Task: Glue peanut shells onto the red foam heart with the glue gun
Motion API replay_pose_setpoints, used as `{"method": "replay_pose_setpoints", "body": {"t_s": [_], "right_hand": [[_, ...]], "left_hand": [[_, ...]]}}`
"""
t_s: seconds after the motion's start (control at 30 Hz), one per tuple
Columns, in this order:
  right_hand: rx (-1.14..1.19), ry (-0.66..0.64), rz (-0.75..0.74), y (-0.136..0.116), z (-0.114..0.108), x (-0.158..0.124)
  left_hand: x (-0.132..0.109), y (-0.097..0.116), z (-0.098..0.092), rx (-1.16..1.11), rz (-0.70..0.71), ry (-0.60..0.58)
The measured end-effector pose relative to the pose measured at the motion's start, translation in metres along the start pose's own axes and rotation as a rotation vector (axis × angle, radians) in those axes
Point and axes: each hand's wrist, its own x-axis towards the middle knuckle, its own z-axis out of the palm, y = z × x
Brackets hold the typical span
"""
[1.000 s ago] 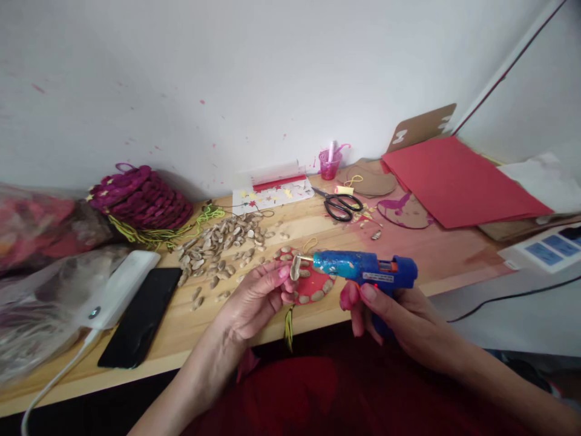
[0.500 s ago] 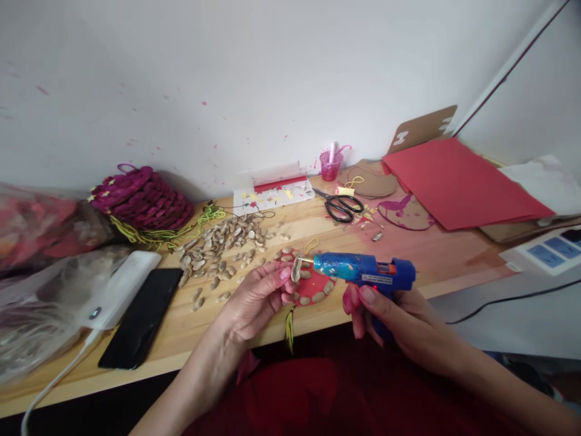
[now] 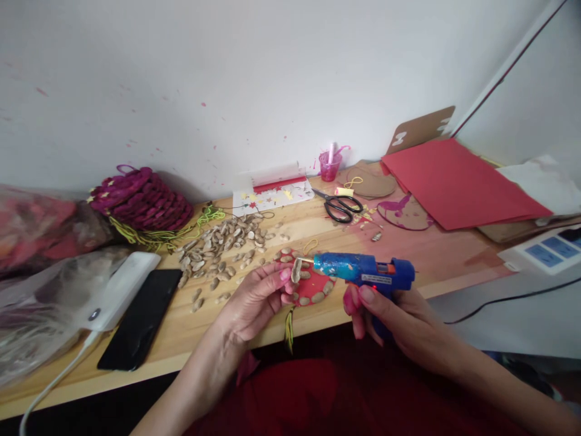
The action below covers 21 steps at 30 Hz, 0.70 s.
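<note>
Between the thumb and fingers of my left hand [image 3: 261, 297] is a peanut shell half [image 3: 296, 270], hollow side toward the nozzle. My right hand [image 3: 394, 318] is wrapped round the handle of a blue glue gun [image 3: 363, 270]. Its metal tip points left and meets the shell's upper end, or is very close to it. Beneath both hands lies a round red card [image 3: 313, 283] with peanut shells set along its rim and middle, a yellow loop at the top and a green-yellow tassel [image 3: 289, 330] below. Loose peanut shells [image 3: 222, 239] are heaped to the left.
Black scissors [image 3: 342, 207], a pink cup [image 3: 330, 166] and a star sheet [image 3: 272, 197] lie behind. Red card sheets [image 3: 463, 181] and a power strip [image 3: 544, 251] are at right. A phone [image 3: 140, 318], white power bank [image 3: 122, 290], plastic bags [image 3: 40, 303] and purple stacked discs [image 3: 149, 200] stand left.
Both hands, the shell and the glue gun hold almost the same place. Only a very slight shift of the whole view shows.
</note>
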Motion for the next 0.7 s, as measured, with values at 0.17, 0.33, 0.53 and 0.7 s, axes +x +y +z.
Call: {"method": "replay_pose_setpoints", "body": {"t_s": [0.17,0.33,0.53,0.7], "right_hand": [[0.001,0.005,0.009,0.0005,-0.0007,0.0007],[0.022,0.016,0.014,0.0027,-0.0013,0.0011],[0.013,0.022,0.015,0.0026,-0.0016,0.0007],[-0.008,0.024,0.012,-0.0005,-0.0013,0.0005]], "left_hand": [[-0.0001,-0.0010,-0.0005,0.005,0.006,-0.016],[0.0010,-0.0016,-0.0016,0.004,-0.004,-0.019],[0.0019,-0.0017,-0.0028,0.001,0.000,-0.029],[0.0010,-0.0018,-0.0027,-0.012,0.014,-0.015]]}}
